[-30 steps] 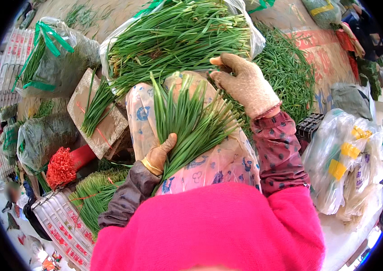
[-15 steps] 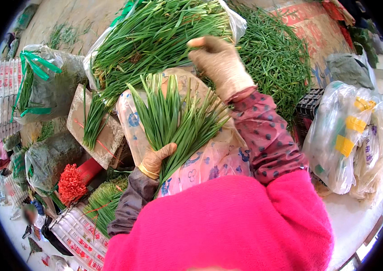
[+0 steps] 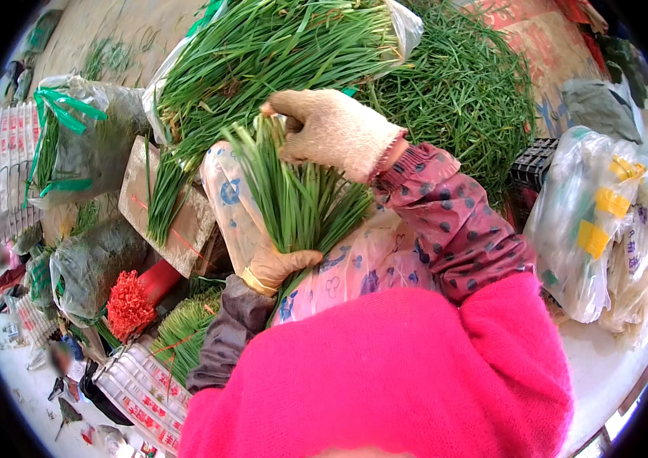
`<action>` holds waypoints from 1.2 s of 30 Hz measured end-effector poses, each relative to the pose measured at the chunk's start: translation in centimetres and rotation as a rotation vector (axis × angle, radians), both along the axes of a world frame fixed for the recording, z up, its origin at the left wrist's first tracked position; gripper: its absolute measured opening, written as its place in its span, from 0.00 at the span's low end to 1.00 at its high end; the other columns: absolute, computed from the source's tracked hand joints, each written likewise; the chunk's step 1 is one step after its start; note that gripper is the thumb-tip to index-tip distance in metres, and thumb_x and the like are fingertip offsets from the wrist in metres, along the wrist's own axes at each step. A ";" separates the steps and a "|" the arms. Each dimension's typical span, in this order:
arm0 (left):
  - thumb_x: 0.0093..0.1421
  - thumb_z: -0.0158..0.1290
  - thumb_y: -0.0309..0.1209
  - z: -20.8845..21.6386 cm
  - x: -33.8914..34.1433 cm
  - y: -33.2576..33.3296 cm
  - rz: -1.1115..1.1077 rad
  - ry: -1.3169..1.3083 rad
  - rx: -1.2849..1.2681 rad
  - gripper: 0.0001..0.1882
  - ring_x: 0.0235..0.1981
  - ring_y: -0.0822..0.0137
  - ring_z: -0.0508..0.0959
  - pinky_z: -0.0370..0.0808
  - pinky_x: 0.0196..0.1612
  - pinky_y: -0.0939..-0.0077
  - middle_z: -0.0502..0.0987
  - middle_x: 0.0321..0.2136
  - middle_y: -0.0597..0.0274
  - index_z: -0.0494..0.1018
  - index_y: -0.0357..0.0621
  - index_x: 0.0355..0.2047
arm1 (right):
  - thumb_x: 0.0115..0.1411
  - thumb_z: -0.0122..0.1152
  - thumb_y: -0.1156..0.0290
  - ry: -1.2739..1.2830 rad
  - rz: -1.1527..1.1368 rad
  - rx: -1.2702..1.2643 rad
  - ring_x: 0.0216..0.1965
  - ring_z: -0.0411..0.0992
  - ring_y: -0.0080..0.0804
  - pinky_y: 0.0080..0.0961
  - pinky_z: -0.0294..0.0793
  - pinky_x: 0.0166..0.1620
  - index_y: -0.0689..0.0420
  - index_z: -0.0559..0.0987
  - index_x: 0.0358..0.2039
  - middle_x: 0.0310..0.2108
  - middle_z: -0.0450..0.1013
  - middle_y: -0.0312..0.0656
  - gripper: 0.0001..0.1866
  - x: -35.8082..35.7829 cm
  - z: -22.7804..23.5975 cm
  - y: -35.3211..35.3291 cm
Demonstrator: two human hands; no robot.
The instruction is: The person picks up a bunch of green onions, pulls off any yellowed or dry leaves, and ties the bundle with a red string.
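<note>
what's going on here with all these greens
The gloved left hand grips a bunch of long greens near its lower part. The gloved right hand is at the bunch's upper ends; whether it pinches any is hard to tell. A bigger heap of greens lies just beyond, with loose cut greens to its right.

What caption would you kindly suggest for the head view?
Left hand grips long greens, right hand at their upper ends.
</note>
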State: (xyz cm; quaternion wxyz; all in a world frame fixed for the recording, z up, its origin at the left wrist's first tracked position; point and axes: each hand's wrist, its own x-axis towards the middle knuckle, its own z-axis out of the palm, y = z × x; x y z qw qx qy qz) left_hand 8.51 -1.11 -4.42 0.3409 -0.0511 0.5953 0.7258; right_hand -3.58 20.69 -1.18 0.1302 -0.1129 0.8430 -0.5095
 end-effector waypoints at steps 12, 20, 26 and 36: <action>0.51 0.67 0.31 -1.1 -0.3 -1.8 0.127 -0.245 0.118 0.36 0.53 0.64 0.73 0.69 0.57 0.67 0.75 0.52 0.63 0.66 0.44 0.60 | 0.56 0.58 0.79 -0.021 -0.354 -0.338 0.27 0.67 0.14 0.17 0.69 0.31 0.62 0.80 0.37 0.25 0.74 0.31 0.08 1.3 3.4 3.8; 0.50 0.68 0.33 0.8 -1.3 -0.3 0.162 -0.012 0.125 0.39 0.53 0.62 0.73 0.70 0.57 0.65 0.74 0.53 0.60 0.64 0.43 0.61 | 0.55 0.61 0.63 -0.035 0.028 0.395 0.30 0.77 0.47 0.39 0.76 0.35 0.56 0.80 0.37 0.27 0.76 0.51 0.12 5.1 0.4 0.9; 0.52 0.66 0.32 1.3 -0.9 -0.6 0.243 -0.119 0.229 0.38 0.54 0.60 0.74 0.73 0.57 0.63 0.73 0.54 0.56 0.62 0.42 0.62 | 0.61 0.57 0.66 -0.709 -0.441 -0.712 0.17 0.59 0.15 0.14 0.57 0.20 0.57 0.79 0.31 0.23 0.71 0.30 0.09 5.0 0.8 3.9; 0.53 0.66 0.33 0.3 -0.8 -1.2 0.198 -0.175 0.199 0.36 0.49 0.59 0.78 0.77 0.53 0.63 0.75 0.51 0.55 0.64 0.41 0.60 | 0.51 0.66 0.79 -0.208 -0.264 -0.284 0.38 0.71 0.21 0.19 0.73 0.43 0.56 0.73 0.57 0.40 0.73 0.34 0.29 2.8 0.3 3.6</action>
